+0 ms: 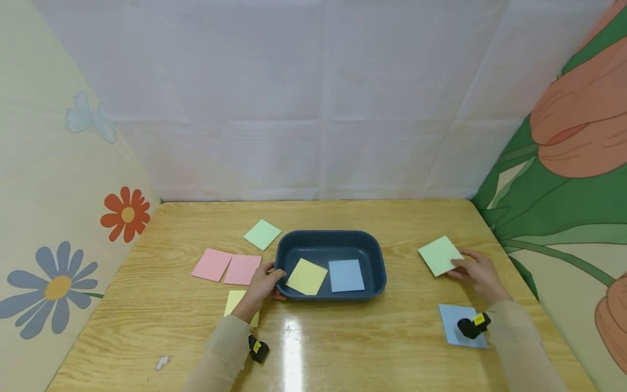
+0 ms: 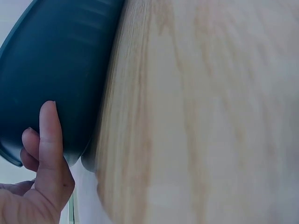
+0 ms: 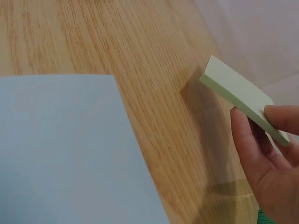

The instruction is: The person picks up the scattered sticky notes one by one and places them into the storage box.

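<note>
A dark blue plastic bin stands in the middle of the table. My left hand grips its left end, thumb over the rim and fingers against the outer wall. Inside the bin lie a yellow sticky note pad and a blue sticky note pad, side by side. On the right, my right hand pinches a light green sticky note pad by its near corner, between thumb and fingers. The right wrist view shows this green pad tilted above the table, its shadow below.
Left of the bin lie two pink pads, a green pad and a yellow pad partly hidden by my left arm. Another blue pad lies under my right wrist. A white cloth hangs behind the table.
</note>
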`<move>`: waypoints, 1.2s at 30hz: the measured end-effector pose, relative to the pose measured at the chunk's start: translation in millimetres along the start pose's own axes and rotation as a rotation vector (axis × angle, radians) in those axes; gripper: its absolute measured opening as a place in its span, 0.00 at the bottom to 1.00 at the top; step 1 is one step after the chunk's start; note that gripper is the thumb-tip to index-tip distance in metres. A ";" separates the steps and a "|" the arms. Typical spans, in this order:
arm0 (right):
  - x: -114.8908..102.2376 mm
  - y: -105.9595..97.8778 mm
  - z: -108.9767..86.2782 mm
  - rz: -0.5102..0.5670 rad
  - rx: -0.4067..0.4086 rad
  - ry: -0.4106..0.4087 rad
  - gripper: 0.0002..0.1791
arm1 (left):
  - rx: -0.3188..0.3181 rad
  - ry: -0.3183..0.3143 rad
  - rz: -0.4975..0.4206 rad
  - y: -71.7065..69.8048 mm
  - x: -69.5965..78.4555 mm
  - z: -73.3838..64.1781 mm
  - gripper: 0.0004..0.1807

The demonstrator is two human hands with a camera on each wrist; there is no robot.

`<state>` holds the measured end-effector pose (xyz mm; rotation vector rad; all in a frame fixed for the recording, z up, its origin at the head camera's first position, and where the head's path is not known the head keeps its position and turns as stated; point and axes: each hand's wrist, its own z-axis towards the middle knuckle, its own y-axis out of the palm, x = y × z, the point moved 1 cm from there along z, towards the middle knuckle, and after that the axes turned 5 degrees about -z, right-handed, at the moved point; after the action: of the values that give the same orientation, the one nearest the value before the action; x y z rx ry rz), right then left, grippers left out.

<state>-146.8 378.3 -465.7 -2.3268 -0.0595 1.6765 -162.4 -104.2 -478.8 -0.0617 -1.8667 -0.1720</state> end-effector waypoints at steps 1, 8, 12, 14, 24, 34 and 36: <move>-0.4 -0.4 0.1 0.005 -0.005 0.000 0.36 | 0.008 -0.003 -0.001 -0.8 -3.1 2.2 0.24; -3.7 -1.0 -0.8 0.050 -0.032 -0.034 0.32 | 0.033 0.009 0.008 -0.8 -9.3 5.9 0.24; -5.7 -0.6 -2.0 0.121 -0.044 -0.045 0.20 | 0.035 0.007 0.007 -0.7 -9.3 5.6 0.23; -6.1 -0.6 -2.1 0.152 -0.048 -0.048 0.15 | 0.038 0.004 0.006 -0.6 -8.9 5.3 0.24; -12.6 2.4 -2.9 0.091 -0.035 -0.028 0.33 | 0.045 0.010 0.010 -0.2 -8.8 4.8 0.23; -23.6 4.8 -6.7 0.128 -0.042 -0.043 0.31 | 0.043 0.007 0.017 -0.1 -9.0 5.4 0.24; -26.4 6.2 -6.8 0.110 -0.046 -0.050 0.34 | 0.044 0.005 0.018 0.0 -9.1 5.4 0.24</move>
<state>-149.9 365.9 -440.8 -2.3611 0.0213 1.8037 -164.7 -102.9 -489.0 -0.0477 -1.8633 -0.1179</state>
